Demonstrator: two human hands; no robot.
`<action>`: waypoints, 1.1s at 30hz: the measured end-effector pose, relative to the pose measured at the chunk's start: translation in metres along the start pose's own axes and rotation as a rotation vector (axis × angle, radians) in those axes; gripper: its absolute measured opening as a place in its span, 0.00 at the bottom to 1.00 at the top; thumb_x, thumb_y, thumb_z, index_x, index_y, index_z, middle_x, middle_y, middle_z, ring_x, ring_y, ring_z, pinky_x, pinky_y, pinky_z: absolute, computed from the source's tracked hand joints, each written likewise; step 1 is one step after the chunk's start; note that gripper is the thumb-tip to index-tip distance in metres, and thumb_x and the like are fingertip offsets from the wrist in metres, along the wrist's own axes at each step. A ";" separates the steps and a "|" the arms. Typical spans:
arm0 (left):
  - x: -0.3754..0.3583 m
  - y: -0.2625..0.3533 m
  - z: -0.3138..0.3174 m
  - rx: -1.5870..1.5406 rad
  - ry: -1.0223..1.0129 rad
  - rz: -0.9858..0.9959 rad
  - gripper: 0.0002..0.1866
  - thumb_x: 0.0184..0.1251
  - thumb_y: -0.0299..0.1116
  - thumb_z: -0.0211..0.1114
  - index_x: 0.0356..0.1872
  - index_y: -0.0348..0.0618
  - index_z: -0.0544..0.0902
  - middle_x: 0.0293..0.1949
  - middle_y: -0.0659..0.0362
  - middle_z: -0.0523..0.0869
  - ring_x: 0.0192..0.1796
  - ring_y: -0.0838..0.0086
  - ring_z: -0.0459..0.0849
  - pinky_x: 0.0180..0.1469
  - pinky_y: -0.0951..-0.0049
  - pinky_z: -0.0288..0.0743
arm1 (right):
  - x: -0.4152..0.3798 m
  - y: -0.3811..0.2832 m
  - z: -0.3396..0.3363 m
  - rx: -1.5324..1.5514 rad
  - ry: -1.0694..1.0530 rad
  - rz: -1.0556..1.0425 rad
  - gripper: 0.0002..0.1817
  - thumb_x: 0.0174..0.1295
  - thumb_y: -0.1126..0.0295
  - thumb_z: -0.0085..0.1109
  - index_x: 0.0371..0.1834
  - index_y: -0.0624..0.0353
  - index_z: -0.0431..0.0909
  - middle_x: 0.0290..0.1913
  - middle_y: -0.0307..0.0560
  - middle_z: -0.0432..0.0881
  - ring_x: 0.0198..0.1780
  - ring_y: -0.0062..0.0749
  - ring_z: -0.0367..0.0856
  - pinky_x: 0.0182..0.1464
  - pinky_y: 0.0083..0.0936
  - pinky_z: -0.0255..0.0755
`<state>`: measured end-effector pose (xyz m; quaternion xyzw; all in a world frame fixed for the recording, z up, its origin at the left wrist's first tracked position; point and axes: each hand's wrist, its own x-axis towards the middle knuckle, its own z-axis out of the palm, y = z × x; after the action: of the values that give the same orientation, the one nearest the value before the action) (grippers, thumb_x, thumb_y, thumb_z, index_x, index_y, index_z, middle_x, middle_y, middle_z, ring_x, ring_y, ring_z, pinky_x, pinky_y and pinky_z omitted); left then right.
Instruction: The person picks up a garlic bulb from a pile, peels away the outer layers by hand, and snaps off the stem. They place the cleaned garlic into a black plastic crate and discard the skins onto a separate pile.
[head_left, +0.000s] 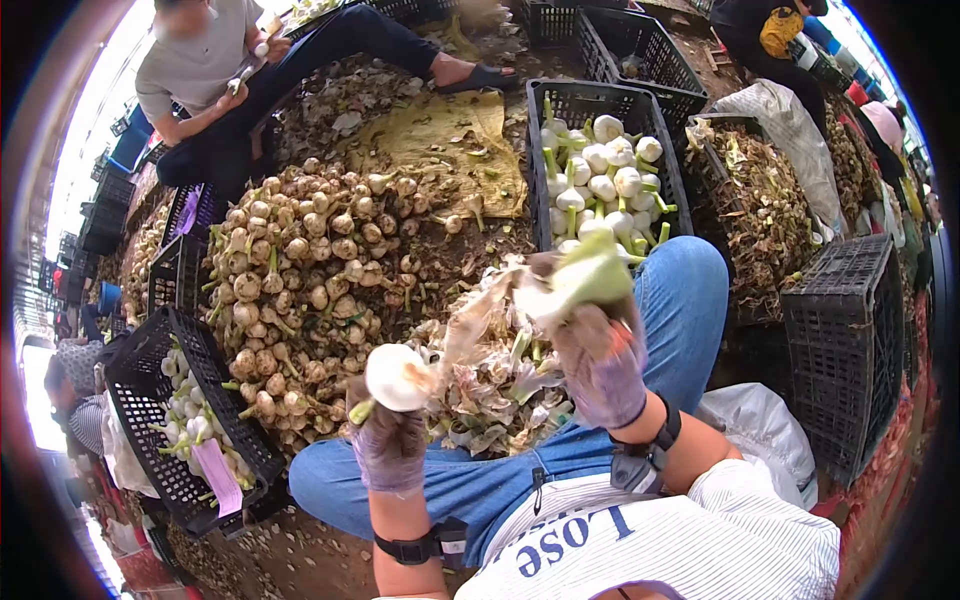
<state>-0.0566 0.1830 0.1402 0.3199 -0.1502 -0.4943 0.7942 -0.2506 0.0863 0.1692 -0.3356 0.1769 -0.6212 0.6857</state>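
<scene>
My left hand [390, 450], in a dirty purple-grey glove, is closed around the short green stem of a white garlic bulb [396, 378]. The bulb's root end, brownish, faces right. My right hand [605, 372], gloved too, grips a pale green and white garlic husk [585, 275], blurred by motion. A thin brownish strip of skin [470, 325] trails between the husk and the bulb. Beneath both hands lies a heap of peeled skins [500, 400] between my legs. Unpeeled garlic bulbs [300, 260] are piled ahead, to the left.
A black crate [683, 190] of clean white garlic stands ahead on the right; another crate [125, 385] with garlic and a pink slip is at left. A person [200, 80] sits across, handling garlic. An upright crate [840, 360] and husk-filled container [750, 190] stand at right.
</scene>
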 end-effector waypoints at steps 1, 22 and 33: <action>0.000 -0.001 -0.005 -0.120 0.054 -0.053 0.25 0.50 0.25 0.69 0.51 0.38 0.72 0.49 0.52 0.78 0.52 0.63 0.78 0.49 0.70 0.79 | 0.001 0.001 0.003 0.166 -0.122 -0.051 0.21 0.65 0.72 0.45 0.61 0.64 0.60 0.56 0.53 0.70 0.57 0.34 0.71 0.60 0.32 0.67; 0.005 -0.031 -0.028 -0.051 0.101 -0.274 0.26 0.49 0.31 0.71 0.51 0.36 0.72 0.49 0.52 0.78 0.53 0.62 0.77 0.56 0.64 0.72 | 0.020 0.058 -0.023 -0.065 -0.131 0.530 0.13 0.57 0.63 0.58 0.35 0.61 0.71 0.28 0.35 0.72 0.31 0.16 0.69 0.33 0.19 0.67; 0.089 -0.062 0.047 0.116 -0.266 -0.329 0.34 0.50 0.21 0.66 0.61 0.45 0.65 0.61 0.53 0.67 0.61 0.59 0.69 0.53 0.65 0.76 | 0.026 0.108 -0.085 -0.749 -0.217 0.734 0.10 0.52 0.74 0.58 0.37 0.64 0.76 0.31 0.42 0.79 0.34 0.23 0.74 0.39 0.23 0.70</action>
<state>-0.0842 0.0689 0.1281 0.3175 -0.2276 -0.6454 0.6565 -0.2233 0.0406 0.0405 -0.5356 0.4204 -0.1967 0.7055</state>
